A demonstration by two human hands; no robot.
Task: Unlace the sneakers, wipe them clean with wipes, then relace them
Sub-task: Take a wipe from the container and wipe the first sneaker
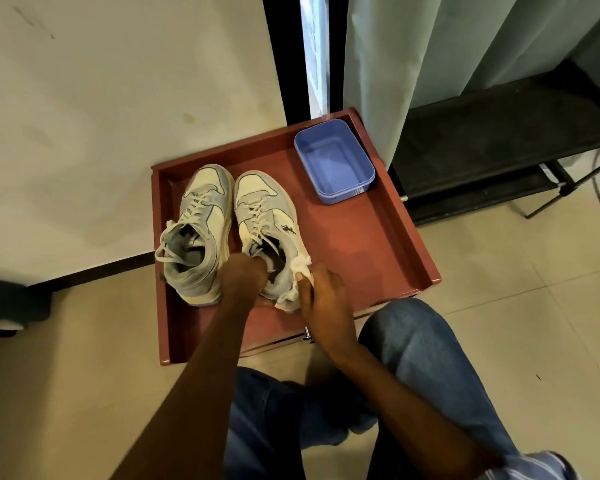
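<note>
Two grey and off-white sneakers are seen side by side on a red-brown surface [361, 244] with a raised rim, toes pointed away from the person, and everything else is placed here relative to that pair. The left sneaker [198, 233] is laced, with loose lace ends trailing over its collar and off its outer side. The right sneaker [267, 223] is also laced and carries a small dark emblem on its outer flank. The left hand [245, 277] is reached into the opening of the right sneaker, at the heel end; its fingers are hidden inside the shoe, so it cannot be told whether they are curled or straight. A crumpled white wipe [300, 271] is held by the right hand [321, 292] against the outer heel side of the right sneaker, the thumb and fingers being pinched around it and part of the wipe hanging below the fingers. Beyond the sneakers and to their right, near the far corner of the surface, a blue plastic tub [333, 161] is set down, well apart from both shoes. Further right of the pair, off the surface, a pale green curtain [430, 64] and a black rack [499, 140] are seen. Nearer than the sneakers, knees in blue jeans [423, 348] are visible above a tiled floor [516, 289].
</note>
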